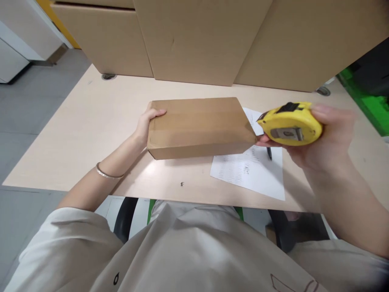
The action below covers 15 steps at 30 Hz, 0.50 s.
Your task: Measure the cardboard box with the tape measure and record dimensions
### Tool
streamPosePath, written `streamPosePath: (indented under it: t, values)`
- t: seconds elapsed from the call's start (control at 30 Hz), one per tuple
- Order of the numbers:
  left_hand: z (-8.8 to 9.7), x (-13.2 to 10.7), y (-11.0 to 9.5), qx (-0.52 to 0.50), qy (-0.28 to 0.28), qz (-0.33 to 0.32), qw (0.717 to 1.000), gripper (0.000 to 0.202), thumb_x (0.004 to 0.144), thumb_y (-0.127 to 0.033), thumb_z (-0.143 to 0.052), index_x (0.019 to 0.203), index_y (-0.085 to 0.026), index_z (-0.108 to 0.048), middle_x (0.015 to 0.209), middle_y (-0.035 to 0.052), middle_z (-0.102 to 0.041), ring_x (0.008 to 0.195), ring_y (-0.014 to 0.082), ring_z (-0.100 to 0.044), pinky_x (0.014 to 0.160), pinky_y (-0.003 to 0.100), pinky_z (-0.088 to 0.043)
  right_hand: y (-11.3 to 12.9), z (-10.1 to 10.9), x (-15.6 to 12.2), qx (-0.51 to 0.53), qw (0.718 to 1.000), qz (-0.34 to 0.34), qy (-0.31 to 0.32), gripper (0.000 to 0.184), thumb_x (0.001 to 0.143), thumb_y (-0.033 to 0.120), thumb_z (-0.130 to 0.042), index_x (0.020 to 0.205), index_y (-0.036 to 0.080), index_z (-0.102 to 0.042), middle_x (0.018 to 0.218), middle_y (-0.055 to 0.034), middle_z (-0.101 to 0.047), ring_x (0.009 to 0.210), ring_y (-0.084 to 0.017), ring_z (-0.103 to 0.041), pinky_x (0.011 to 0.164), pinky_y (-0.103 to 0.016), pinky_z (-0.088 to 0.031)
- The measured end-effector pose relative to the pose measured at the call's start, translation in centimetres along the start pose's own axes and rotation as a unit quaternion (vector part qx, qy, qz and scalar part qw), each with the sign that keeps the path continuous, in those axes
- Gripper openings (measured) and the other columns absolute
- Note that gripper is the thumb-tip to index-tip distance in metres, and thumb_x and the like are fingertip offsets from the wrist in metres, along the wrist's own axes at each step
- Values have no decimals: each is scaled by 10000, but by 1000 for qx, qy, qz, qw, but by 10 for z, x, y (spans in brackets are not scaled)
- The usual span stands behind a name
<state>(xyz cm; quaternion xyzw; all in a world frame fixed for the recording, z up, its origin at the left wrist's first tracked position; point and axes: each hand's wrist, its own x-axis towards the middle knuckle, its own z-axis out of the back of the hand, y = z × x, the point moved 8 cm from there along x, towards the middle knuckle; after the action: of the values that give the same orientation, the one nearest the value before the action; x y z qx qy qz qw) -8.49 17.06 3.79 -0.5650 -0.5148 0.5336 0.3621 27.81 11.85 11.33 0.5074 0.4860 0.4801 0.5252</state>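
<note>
A closed brown cardboard box (197,123) is held tilted over the desk, in the middle of the view. My left hand (146,123) grips its left end, thumb on the top face and the other fingers hidden behind. In my right hand (325,142) is a yellow tape measure (291,125) with a metal belt clip and a black button. The tape measure is near the box's right corner, and fingertips of that hand reach the corner; whether they press on it I cannot tell. No drawn-out blade shows clearly.
Printed paper (252,174) with a black pen (269,153) on it lies under the box's right side. Large cardboard boxes (194,40) stand along the desk's (75,134) back edge. A green and black object (367,97) is at far right. Chair armrests (125,219) flank my lap.
</note>
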Motion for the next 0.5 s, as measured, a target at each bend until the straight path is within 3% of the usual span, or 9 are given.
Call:
streamPosePath:
  t: [0.1,0.2,0.33,0.4,0.5]
  values:
    - [-1,5,12,30,8,20,999,410,695,-393,-724,1057,-227,-627,961,62,-710,1044,349,-729,858,456,-625,-24,2,-15,-5,997,-68,37,328,837,535,-628,862,249,-788,869,-90,-771,713,-320,-775,692,-553,-683]
    - [-1,6,16,61,30,-5,998,432,667,-346,-721,1075,-223,-651,1031,60,-714,1129,347,-702,911,431,-611,-45,8,-17,-98,984,-113,99,350,878,548,-627,813,251,-801,801,-71,-772,726,-293,-787,730,-487,-654]
    - [0,7,21,68,54,-8,996,644,637,-311,-760,1271,-231,-678,1184,57,-731,1200,341,-676,982,424,-596,-37,6,5,-201,965,-93,142,426,936,582,-614,770,225,-777,726,-94,-738,626,-234,-719,560,-343,-555]
    - [1,10,22,40,56,-18,997,618,701,-380,-743,1294,-219,-679,1187,71,-737,1234,348,-672,1031,444,-587,-25,-17,19,-196,960,-89,178,465,975,598,-553,812,211,-754,693,-98,-706,541,-211,-655,451,-302,-451]
    - [2,14,20,-25,76,-50,996,559,880,-593,-615,1272,-200,-683,1277,111,-743,1334,361,-652,1124,474,-560,-7,-80,37,-202,942,-74,257,435,1004,572,-583,833,190,-701,700,-87,-700,473,-146,-556,396,-266,-320]
